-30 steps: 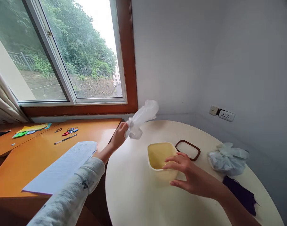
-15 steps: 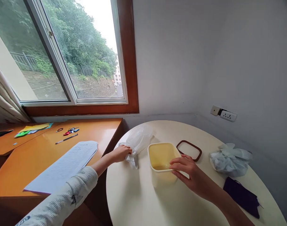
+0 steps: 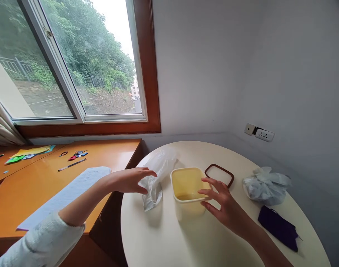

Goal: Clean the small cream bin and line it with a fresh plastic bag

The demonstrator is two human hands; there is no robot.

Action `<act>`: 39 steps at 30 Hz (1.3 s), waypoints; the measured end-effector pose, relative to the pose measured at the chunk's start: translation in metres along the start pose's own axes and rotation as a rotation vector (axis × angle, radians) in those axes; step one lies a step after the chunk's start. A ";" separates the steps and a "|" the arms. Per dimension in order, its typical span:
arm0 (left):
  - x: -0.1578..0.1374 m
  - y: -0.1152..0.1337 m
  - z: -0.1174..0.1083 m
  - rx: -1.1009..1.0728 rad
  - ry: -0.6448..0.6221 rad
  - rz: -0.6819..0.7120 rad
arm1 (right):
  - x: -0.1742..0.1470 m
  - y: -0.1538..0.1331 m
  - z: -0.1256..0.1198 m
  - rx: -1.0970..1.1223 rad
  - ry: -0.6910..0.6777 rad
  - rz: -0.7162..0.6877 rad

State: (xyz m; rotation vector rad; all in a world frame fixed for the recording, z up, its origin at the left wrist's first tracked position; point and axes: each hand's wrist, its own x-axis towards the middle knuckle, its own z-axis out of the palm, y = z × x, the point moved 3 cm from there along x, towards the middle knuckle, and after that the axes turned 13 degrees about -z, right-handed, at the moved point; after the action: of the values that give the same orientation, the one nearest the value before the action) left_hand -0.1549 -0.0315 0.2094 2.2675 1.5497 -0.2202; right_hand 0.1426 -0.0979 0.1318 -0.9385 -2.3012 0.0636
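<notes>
A pale yellow square plastic container (image 3: 189,212) stands upright on the round cream table, with its top uncovered. My right hand (image 3: 221,202) is at its right front corner, fingers spread over the rim and thumb outside; whether they touch it I cannot tell. A crumpled clear plastic bag (image 3: 162,163) lies on the table to the left of the container. Over the bag's near end is my left hand (image 3: 129,180), fingers apart and holding nothing. Behind the container lies a brown-rimmed square lid (image 3: 233,178), partly covered by my right hand.
On the right of the table (image 3: 227,248) sit a knotted plastic bag (image 3: 266,185) with contents and a dark purple cloth (image 3: 279,228). The orange desk (image 3: 108,154) at left holds papers (image 3: 66,200), a pen (image 3: 72,164) and keys (image 3: 78,155). A wall and window are behind.
My left hand has let go of the plastic bag and drawn back to the left, its fingers opening. My right hand's fingers have loosened and spread at the container's rim.
</notes>
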 end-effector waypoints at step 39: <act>0.086 0.058 0.159 -1.375 0.261 0.122 | -0.079 0.089 -0.007 0.239 0.332 0.493</act>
State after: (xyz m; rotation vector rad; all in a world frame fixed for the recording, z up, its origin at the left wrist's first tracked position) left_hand -0.0558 -0.0390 0.0479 1.2433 1.0423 0.9224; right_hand 0.2430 -0.0841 0.0696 -1.2609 -1.6794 0.3552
